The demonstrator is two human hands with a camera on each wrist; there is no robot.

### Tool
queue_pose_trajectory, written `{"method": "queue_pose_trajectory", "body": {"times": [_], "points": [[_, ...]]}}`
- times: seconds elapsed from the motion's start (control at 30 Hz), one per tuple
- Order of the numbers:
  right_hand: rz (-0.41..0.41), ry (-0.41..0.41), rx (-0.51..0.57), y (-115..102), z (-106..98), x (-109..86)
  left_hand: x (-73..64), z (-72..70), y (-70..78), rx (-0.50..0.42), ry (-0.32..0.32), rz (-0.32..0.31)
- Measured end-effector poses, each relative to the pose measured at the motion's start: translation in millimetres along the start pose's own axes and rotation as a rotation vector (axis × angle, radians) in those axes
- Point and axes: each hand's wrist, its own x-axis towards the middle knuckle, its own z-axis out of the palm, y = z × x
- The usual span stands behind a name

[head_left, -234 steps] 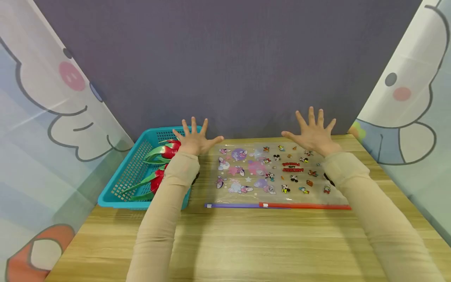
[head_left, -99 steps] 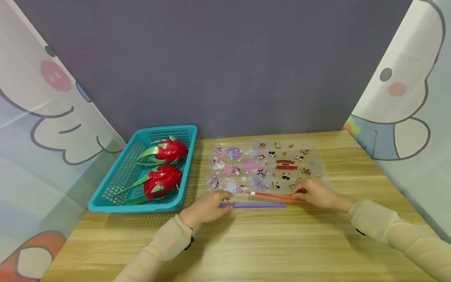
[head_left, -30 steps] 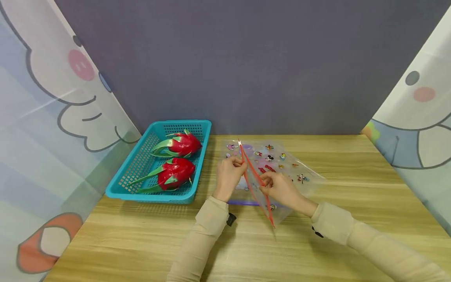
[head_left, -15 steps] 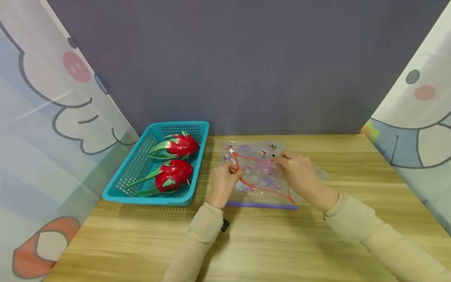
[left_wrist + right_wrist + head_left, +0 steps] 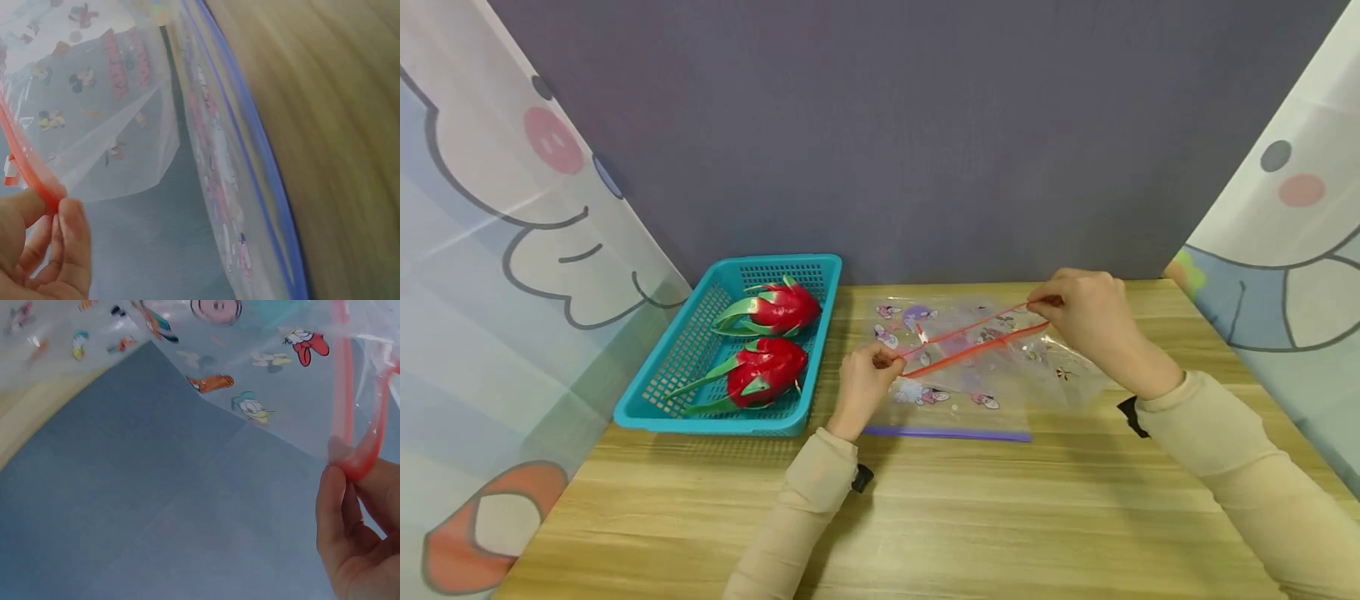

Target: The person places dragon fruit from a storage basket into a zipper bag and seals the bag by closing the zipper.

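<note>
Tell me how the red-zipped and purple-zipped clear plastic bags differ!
The red-zipped clear plastic bag is pinched by the left hand and right hand; the purple-zipped clear plastic bag rests on the wooden table. The first bag is tilted; the second lies flat. Both are cartoon-printed.

Red-edged bag (image 5: 94,106) cropped in wrist views, purple-edged bag (image 5: 953,417) partly covered

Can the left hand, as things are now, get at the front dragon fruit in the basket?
Probably yes, but only after letting go: the left hand pinches the red-edged bag now. The basket stands close beside that hand, open on top, and I see nothing covering the front fruit.
</note>
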Motion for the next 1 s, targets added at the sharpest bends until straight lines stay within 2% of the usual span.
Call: {"method": "queue_pose_trajectory", "body": {"times": [0.2,0.3,0.47,0.57,0.77,0.87,1.0], "points": [[0.063,-0.062,0.073,11.3,-2.0,4.9,6.3,-3.2,-3.3,-0.025,0.063,0.090],[0.136,-0.117,0.120,15.7,-2.4,3.3,7.2,-3.9,-4.3,-0.056,0.057,0.078],[0.268,-0.207,0.197,20.0,0.3,-2.5,6.5,-0.9,-5.4,-0.094,0.006,0.011],[0.271,-0.183,0.222,19.0,4.7,-4.5,5.8,0.6,-4.0,-0.099,-0.009,-0.001],[0.189,-0.057,0.201,8.7,6.9,-3.8,5.8,-1.8,6.1,-0.096,-0.045,-0.012],[0.174,-0.055,0.199,3.6,7.0,-2.3,5.9,-3.0,9.5,-0.108,-0.074,-0.041],[0.207,-0.086,0.207,1.3,12.5,-2.8,4.6,-1.5,10.0,-0.141,-0.122,-0.076]]}}
